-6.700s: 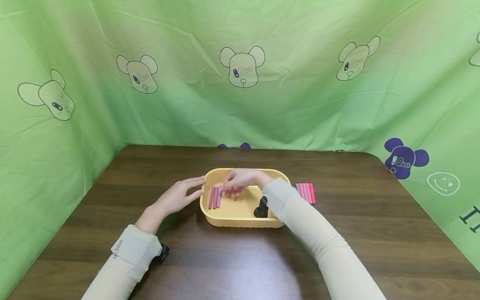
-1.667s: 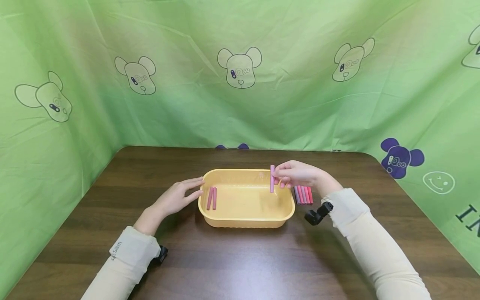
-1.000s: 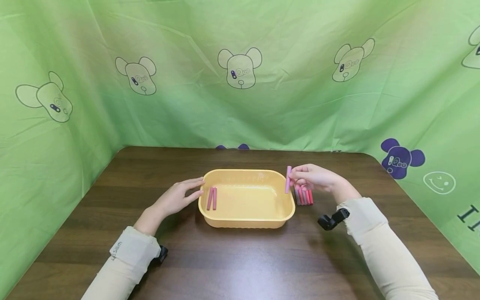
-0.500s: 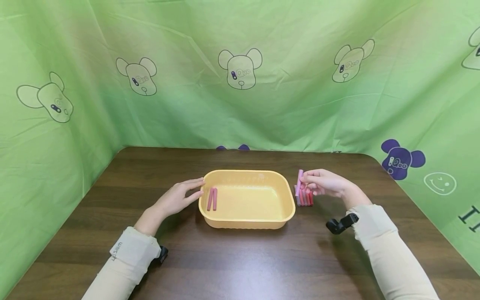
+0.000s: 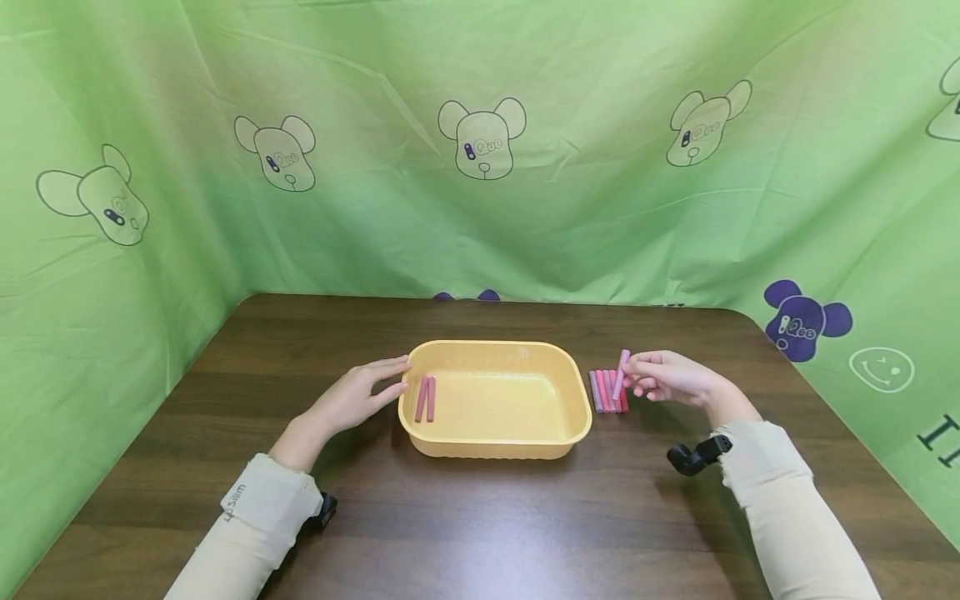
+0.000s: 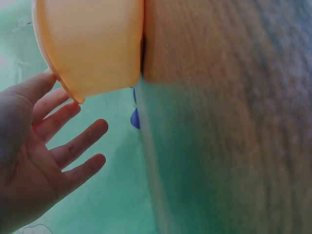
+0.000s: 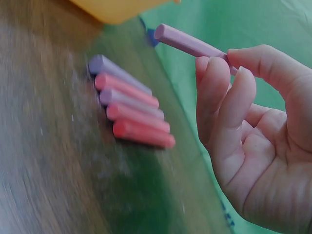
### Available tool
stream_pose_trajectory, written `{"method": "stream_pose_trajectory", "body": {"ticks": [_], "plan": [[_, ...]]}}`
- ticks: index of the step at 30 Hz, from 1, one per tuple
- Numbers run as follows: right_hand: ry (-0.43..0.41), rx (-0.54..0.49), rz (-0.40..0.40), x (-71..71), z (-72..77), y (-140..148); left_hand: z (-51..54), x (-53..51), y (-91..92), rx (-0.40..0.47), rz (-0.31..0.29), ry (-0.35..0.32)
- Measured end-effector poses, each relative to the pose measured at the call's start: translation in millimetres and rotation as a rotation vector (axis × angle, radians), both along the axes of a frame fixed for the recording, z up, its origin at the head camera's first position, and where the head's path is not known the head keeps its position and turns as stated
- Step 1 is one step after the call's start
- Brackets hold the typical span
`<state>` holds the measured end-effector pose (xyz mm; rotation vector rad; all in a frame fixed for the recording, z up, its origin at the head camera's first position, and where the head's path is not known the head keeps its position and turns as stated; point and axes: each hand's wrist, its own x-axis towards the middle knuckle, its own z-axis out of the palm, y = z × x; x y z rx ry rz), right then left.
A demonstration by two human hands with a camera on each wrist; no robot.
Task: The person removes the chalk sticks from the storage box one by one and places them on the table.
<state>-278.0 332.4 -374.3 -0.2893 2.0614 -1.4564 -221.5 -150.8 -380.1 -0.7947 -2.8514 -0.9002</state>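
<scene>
A light purple chalk stick (image 7: 192, 44) is pinched between the thumb and fingertips of my right hand (image 5: 671, 379). It hangs tilted just above a row of pink, red and purple chalk sticks (image 7: 136, 109) lying side by side on the table. My left hand (image 5: 356, 398) has its fingers spread, and its thumb and some fingertips touch the left rim of a yellow plastic basin (image 5: 495, 448). Inside the basin, at its left end, lie two dark pink chalk sticks (image 5: 425, 400). The left wrist view shows the left hand (image 6: 46, 141) against the basin's edge.
The basin and the row of chalk stand on a brown wood-grain table (image 5: 480, 525). Behind and at both sides hangs a green cloth (image 5: 360, 225) printed with bear heads. The row lies just right of the basin.
Since the earliest frame, a purple chalk stick has left the basin in my right hand. It has moved right, past the rim, and down over the row. My left hand has stayed put.
</scene>
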Motion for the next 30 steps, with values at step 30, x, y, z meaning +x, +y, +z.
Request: {"method": "stream_pose_trajectory", "body": {"ticks": [30], "plan": [[-0.024, 0.185, -0.094, -9.9, -21.2, 23.8, -4.3, -2.4, -0.6, 0.001, -0.007, 0.026]]}}
